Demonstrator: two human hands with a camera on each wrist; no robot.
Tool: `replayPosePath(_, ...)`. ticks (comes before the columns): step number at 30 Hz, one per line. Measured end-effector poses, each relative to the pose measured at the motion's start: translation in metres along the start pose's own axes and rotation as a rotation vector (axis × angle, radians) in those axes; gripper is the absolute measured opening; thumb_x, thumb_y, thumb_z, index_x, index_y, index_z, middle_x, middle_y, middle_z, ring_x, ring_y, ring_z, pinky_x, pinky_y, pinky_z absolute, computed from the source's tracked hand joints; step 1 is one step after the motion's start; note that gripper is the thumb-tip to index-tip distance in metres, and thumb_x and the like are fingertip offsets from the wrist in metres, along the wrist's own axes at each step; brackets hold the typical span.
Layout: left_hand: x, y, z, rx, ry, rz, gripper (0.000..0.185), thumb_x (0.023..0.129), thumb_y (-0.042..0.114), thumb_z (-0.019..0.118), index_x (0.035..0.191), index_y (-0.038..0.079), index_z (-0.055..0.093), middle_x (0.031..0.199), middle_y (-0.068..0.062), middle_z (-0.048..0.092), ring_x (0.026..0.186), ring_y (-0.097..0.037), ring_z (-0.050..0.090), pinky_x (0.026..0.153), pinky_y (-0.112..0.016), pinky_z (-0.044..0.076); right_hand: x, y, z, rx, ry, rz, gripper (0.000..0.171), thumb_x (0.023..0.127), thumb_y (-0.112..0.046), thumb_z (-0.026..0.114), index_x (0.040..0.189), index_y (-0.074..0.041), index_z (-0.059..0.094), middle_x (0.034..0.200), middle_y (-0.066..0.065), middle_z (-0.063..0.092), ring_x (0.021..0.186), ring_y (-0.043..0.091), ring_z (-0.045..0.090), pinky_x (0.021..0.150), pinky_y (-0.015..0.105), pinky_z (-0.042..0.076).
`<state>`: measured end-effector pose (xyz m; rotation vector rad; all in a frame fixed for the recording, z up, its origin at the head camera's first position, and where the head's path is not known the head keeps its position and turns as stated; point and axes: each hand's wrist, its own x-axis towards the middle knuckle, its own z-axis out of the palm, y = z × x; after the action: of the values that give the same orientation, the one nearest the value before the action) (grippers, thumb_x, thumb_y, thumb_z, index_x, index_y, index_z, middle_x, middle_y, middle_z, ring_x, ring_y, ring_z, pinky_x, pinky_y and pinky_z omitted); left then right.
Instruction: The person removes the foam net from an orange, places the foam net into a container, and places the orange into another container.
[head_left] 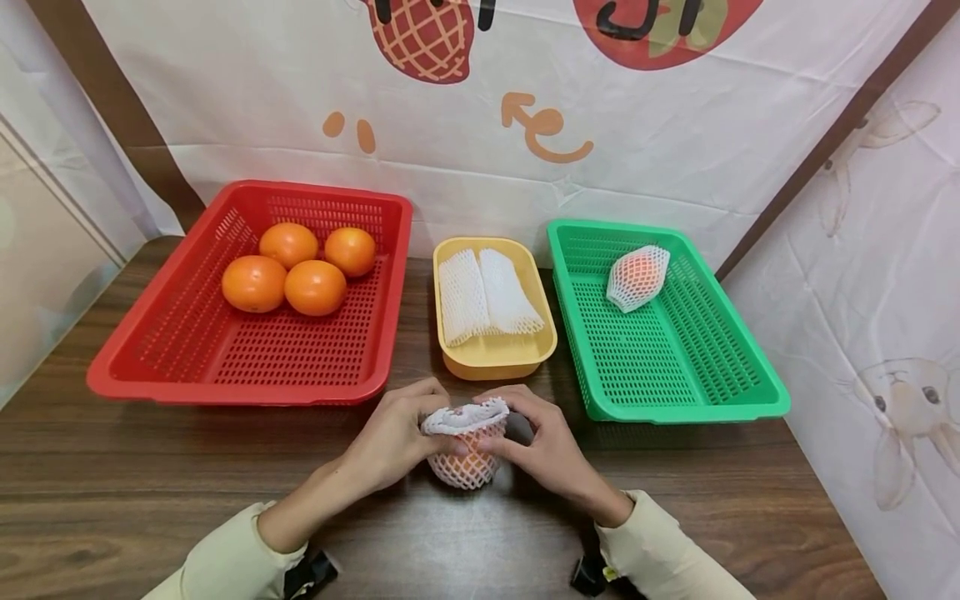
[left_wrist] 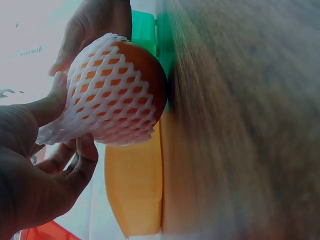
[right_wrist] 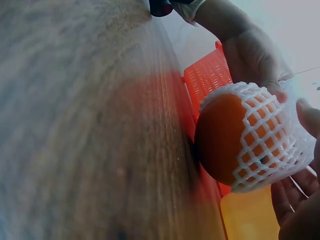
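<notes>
Both hands hold an orange (right_wrist: pixel 220 137) that stands on the table, partly covered by a white foam net sleeve (head_left: pixel 463 467). On its left side my left hand (head_left: pixel 393 437) pinches the sleeve between thumb and fingers. Opposite it, my right hand (head_left: pixel 547 446) pinches the sleeve from the right. The sleeve's upper end is bunched and open above the fruit, while in both wrist views the orange's lower part, close over the wood, is bare. Some fingertips are hidden behind the net.
At left, a red basket (head_left: pixel 247 392) holds several bare oranges (head_left: pixel 315 287). A yellow tray (head_left: pixel 495 362) in the middle holds flat white foam nets (head_left: pixel 510 292). The green basket (head_left: pixel 675 412) at right contains one netted orange (head_left: pixel 637 277). A printed curtain (head_left: pixel 480 192) hangs behind.
</notes>
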<state>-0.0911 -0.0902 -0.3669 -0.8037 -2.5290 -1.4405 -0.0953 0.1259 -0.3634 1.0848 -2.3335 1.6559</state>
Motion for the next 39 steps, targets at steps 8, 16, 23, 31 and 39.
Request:
replayPosePath(8,0.0,0.001,0.001,-0.01,0.009,0.015,0.025,0.065,0.013,0.087,0.074,0.02,0.066,0.077,0.014,0.052,0.073,-0.007,0.051,0.062,-0.023,0.044,-0.001,-0.001,0.001,-0.008,0.016,0.038,0.021,0.075,0.004,0.078,0.093,-0.005,0.07,0.099,0.007,0.066,0.098,0.021,0.061,0.086,0.033,0.049)
replayPosePath(16,0.0,0.002,0.0,0.047,-0.042,0.029,0.044,0.064,0.025,0.088,0.103,0.017,0.071,0.094,0.01,0.053,0.089,-0.009,0.054,0.077,-0.029,0.048,-0.004,0.01,0.002,0.025,0.1,-0.001,0.023,0.07,0.015,0.074,0.083,-0.003,0.068,0.086,0.008,0.065,0.085,0.02,0.061,0.077,0.029,0.051)
replayPosePath(23,-0.001,0.003,0.001,0.065,-0.06,0.032,0.03,0.065,0.026,0.087,0.089,0.014,0.072,0.089,0.01,0.054,0.082,-0.007,0.055,0.072,-0.027,0.048,-0.01,0.03,0.004,0.04,0.098,-0.005,0.019,0.076,0.006,0.075,0.085,-0.009,0.068,0.087,0.004,0.065,0.084,0.019,0.062,0.074,0.03,0.052)
replayPosePath(31,0.0,0.003,0.001,0.006,0.007,0.014,0.024,0.064,0.016,0.088,0.077,0.019,0.068,0.078,0.014,0.054,0.072,-0.006,0.053,0.062,-0.023,0.046,-0.001,0.002,0.0,-0.008,0.004,0.001,0.034,0.074,0.004,0.078,0.104,-0.004,0.066,0.105,0.009,0.065,0.101,0.021,0.06,0.089,0.032,0.047)
replayPosePath(39,0.0,0.002,0.001,-0.004,0.019,0.022,0.023,0.065,0.012,0.087,0.08,0.017,0.07,0.077,0.013,0.055,0.071,-0.006,0.052,0.061,-0.023,0.045,-0.001,0.002,0.001,0.008,-0.014,0.039,0.024,0.075,0.001,0.078,0.097,-0.005,0.07,0.1,0.006,0.067,0.097,0.019,0.062,0.086,0.032,0.049)
